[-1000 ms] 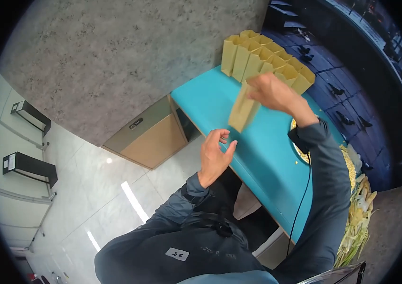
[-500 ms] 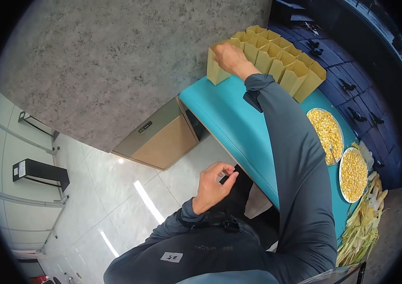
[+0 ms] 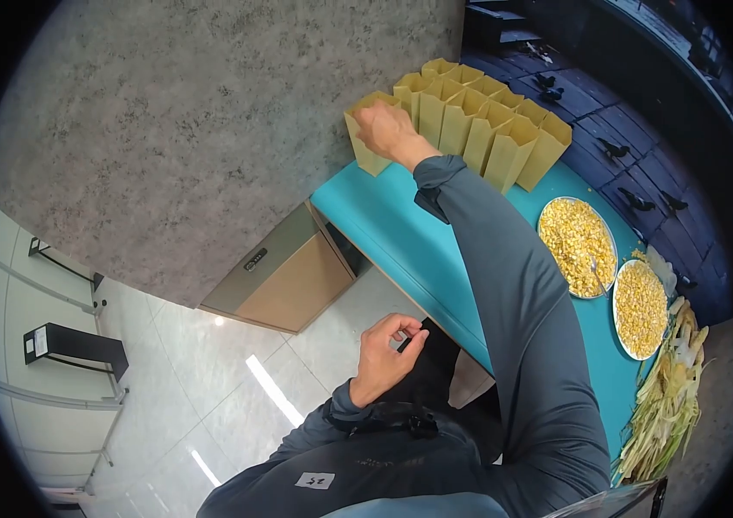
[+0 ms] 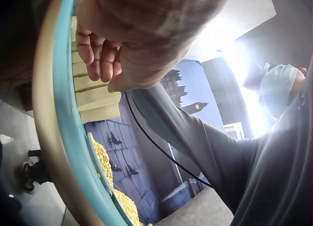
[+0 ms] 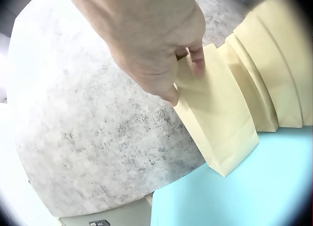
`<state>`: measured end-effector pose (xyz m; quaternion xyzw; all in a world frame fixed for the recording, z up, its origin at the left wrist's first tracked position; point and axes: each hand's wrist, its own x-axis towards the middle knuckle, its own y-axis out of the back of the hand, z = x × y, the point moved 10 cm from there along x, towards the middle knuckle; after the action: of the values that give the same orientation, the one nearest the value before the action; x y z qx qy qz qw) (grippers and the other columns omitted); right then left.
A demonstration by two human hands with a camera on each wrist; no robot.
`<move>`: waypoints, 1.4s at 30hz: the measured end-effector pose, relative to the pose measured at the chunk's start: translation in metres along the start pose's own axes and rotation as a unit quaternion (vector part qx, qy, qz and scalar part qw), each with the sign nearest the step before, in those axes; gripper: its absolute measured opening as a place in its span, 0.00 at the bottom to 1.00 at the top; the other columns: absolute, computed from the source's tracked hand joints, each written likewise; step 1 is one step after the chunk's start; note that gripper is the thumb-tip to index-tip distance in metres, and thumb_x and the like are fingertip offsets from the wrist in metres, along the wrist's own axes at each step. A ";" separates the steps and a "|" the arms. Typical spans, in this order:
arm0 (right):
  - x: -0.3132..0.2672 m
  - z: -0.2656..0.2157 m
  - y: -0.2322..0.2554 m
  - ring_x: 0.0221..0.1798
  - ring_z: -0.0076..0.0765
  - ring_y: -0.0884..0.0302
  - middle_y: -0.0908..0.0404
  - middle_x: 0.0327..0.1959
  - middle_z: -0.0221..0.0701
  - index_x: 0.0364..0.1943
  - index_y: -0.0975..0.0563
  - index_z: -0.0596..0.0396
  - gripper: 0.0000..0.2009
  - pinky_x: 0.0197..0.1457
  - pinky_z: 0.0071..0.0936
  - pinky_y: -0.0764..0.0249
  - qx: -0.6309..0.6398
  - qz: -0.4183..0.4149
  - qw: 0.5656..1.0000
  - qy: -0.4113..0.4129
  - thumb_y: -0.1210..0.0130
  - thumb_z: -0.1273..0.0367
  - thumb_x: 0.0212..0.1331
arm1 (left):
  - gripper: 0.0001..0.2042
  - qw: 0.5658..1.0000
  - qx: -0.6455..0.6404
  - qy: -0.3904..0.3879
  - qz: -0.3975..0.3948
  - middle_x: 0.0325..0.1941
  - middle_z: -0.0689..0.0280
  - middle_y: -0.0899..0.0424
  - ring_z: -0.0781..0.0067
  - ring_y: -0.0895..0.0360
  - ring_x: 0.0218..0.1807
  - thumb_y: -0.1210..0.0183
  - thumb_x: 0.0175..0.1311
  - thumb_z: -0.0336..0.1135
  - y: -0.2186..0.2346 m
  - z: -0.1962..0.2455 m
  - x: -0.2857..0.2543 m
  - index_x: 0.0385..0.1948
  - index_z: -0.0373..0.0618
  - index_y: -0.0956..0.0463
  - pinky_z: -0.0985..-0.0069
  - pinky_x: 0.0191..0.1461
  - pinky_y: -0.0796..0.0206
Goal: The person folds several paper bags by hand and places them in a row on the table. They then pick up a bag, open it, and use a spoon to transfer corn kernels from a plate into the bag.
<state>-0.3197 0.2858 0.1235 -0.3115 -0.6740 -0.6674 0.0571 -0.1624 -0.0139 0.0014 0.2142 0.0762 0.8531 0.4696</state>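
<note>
My right hand (image 3: pixel 386 131) holds the top edge of a tan paper bag (image 3: pixel 371 160) at the far left end of the table. In the right wrist view, thumb and fingers pinch the rim of this bag (image 5: pixel 220 113), whose bottom is at the turquoise tabletop (image 5: pixel 230 196). Beside it, rows of similar open-topped paper bags (image 3: pixel 509 155) stand upright. Off the table's front edge hangs my left hand (image 3: pixel 386 358), its fingers loosely curled around nothing.
Two plates of yellow corn kernels (image 3: pixel 578 237) sit at the right, one with a spoon (image 3: pixel 597 276) in it. Corn husks (image 3: pixel 664 406) lie near them. A grey mottled wall panel (image 3: pixel 237 129) borders the table's left end, with a cabinet (image 3: pixel 289 285) below.
My right hand has carried the paper bag left and set it at the end of the rows. My left hand has drawn back from the table edge towards my body.
</note>
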 end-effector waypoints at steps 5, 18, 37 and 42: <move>-0.003 0.007 -0.002 0.56 0.62 0.16 0.13 0.45 0.48 0.47 0.18 0.59 0.13 0.56 0.56 0.18 0.009 -0.026 0.999 -0.022 0.34 0.65 0.66 | 0.07 1.000 -0.013 0.010 -0.020 0.34 0.64 0.10 0.74 0.17 0.35 0.26 0.62 0.27 -0.015 0.003 0.003 0.39 0.41 0.14 0.74 0.42 0.27; -0.111 0.079 0.162 0.57 0.54 0.20 0.15 0.49 0.40 0.40 0.15 0.57 0.13 0.57 0.50 0.18 -0.175 0.120 0.970 -0.119 0.27 0.67 0.53 | 0.08 0.999 -0.043 0.010 -0.014 0.36 0.63 0.09 0.73 0.15 0.35 0.26 0.63 0.28 -0.023 -0.010 0.015 0.39 0.39 0.14 0.73 0.42 0.26; -0.297 0.055 0.224 0.39 0.54 0.13 0.14 0.36 0.45 0.39 0.17 0.62 0.05 0.42 0.47 0.19 0.204 0.042 0.963 -0.172 0.34 0.73 0.66 | 0.57 0.963 0.104 -0.200 -0.150 0.74 0.51 0.23 0.48 0.25 0.75 0.14 0.44 0.41 -0.093 0.055 0.180 0.80 0.43 0.40 0.55 0.78 0.34; -0.369 0.039 0.229 0.41 0.40 0.12 0.09 0.44 0.38 0.45 0.15 0.61 0.07 0.43 0.34 0.15 0.277 0.072 0.945 -0.160 0.31 0.74 0.67 | 0.61 0.924 0.038 -0.168 -0.341 0.71 0.49 0.20 0.42 0.22 0.72 0.15 0.38 0.39 -0.142 0.057 0.140 0.82 0.45 0.42 0.51 0.78 0.34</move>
<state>0.1021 0.1760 0.1352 -0.4337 -0.8084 -0.3897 0.0808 -0.0936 0.1763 0.0463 0.3328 0.0969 0.5897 0.7295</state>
